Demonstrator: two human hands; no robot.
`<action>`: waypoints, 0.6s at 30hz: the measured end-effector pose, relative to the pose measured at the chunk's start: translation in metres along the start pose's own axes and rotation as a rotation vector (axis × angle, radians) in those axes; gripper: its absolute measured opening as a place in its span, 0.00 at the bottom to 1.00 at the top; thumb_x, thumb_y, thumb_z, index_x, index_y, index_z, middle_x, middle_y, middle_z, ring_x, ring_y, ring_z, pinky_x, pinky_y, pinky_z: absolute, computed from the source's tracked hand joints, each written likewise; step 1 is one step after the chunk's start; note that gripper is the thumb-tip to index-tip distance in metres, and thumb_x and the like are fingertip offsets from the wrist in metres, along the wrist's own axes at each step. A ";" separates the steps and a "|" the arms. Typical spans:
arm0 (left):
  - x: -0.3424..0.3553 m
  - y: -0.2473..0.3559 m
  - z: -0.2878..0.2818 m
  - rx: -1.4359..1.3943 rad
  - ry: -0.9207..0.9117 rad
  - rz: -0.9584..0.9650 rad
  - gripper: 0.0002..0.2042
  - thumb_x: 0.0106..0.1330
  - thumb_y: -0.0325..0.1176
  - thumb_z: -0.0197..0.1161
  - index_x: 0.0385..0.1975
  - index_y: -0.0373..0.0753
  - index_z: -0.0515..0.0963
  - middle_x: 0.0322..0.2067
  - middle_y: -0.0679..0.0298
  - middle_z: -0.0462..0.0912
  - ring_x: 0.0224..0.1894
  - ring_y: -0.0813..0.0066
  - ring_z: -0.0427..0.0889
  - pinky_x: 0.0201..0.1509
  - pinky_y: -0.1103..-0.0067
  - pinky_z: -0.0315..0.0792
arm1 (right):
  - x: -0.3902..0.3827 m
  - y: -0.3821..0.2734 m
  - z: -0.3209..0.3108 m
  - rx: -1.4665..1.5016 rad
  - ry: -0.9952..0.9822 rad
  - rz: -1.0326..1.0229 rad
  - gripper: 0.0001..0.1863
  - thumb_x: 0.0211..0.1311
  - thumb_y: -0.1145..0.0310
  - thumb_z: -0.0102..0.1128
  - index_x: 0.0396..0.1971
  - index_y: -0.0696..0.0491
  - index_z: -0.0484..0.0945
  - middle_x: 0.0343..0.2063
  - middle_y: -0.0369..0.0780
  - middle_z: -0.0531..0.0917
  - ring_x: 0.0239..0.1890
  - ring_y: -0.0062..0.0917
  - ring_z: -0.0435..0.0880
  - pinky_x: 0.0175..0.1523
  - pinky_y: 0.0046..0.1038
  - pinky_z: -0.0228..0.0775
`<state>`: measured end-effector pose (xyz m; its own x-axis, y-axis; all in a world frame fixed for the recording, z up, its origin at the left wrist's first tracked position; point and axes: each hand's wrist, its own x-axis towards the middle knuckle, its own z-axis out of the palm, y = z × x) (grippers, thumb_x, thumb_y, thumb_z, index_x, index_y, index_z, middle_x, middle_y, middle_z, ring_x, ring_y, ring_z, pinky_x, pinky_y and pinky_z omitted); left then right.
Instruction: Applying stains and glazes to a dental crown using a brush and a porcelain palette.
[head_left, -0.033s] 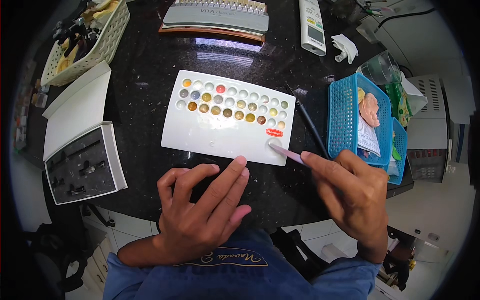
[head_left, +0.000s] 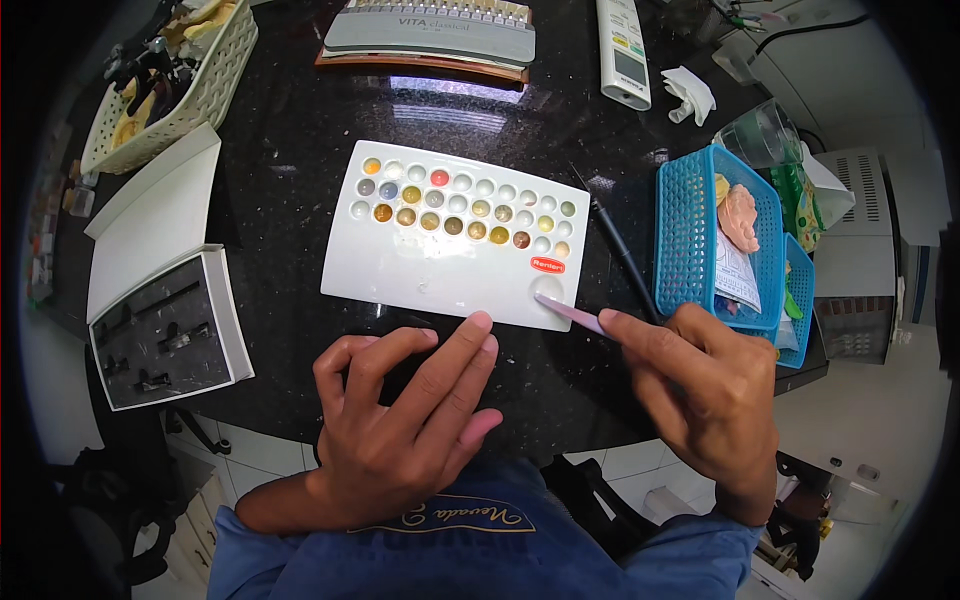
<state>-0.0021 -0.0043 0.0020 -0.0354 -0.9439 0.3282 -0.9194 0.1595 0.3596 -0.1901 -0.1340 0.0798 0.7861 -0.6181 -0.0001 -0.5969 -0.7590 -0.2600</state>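
Note:
A white porcelain palette with rows of small wells, many holding coloured pastes, lies on the black speckled worktop. My left hand has its fingers apart, the longest fingertips resting by the palette's front edge, and holds nothing. My right hand grips a pale pinkish spatula, whose tip is in the large round well at the palette's lower right, below a red oval label. A long dark brush lies just right of the palette, partly hidden by my right hand.
At left are an open white box and a cream basket. Behind stand a grey shade-guide case, white remote and crumpled tissue. Blue baskets with dental casts and a plastic cup are at right.
My right hand and the spatula have shifted very slightly left and down, the tip still in the large well. My left hand stays in place.

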 end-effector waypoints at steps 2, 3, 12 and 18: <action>0.001 0.000 -0.001 0.006 -0.007 -0.003 0.20 0.55 0.44 0.60 0.41 0.36 0.79 0.47 0.64 0.78 0.43 0.66 0.69 0.47 0.68 0.59 | 0.002 0.000 0.000 0.033 -0.036 -0.027 0.19 0.43 0.75 0.64 0.40 0.49 0.80 0.16 0.34 0.69 0.13 0.21 0.71 0.18 0.23 0.62; 0.001 0.001 -0.001 0.010 -0.012 -0.003 0.20 0.54 0.44 0.61 0.41 0.36 0.79 0.47 0.64 0.78 0.43 0.66 0.69 0.47 0.68 0.59 | 0.003 0.000 0.000 -0.001 -0.013 -0.017 0.19 0.42 0.75 0.64 0.41 0.49 0.80 0.16 0.34 0.69 0.13 0.21 0.71 0.18 0.24 0.62; 0.001 0.000 -0.001 0.006 -0.025 -0.024 0.20 0.53 0.44 0.61 0.41 0.36 0.79 0.47 0.64 0.78 0.43 0.67 0.69 0.48 0.67 0.59 | 0.006 -0.002 -0.007 -0.053 -0.042 -0.008 0.18 0.42 0.74 0.64 0.39 0.48 0.81 0.17 0.34 0.69 0.15 0.21 0.72 0.19 0.24 0.62; 0.001 0.000 -0.001 0.013 -0.040 -0.021 0.20 0.53 0.44 0.61 0.41 0.37 0.79 0.48 0.64 0.77 0.43 0.67 0.69 0.48 0.66 0.58 | 0.009 -0.002 -0.009 -0.054 -0.056 -0.003 0.18 0.42 0.73 0.64 0.39 0.49 0.81 0.17 0.34 0.69 0.14 0.21 0.72 0.19 0.24 0.62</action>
<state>-0.0012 -0.0046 0.0031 -0.0317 -0.9579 0.2854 -0.9253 0.1361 0.3541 -0.1837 -0.1397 0.0892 0.7946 -0.6047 -0.0542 -0.6013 -0.7715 -0.2078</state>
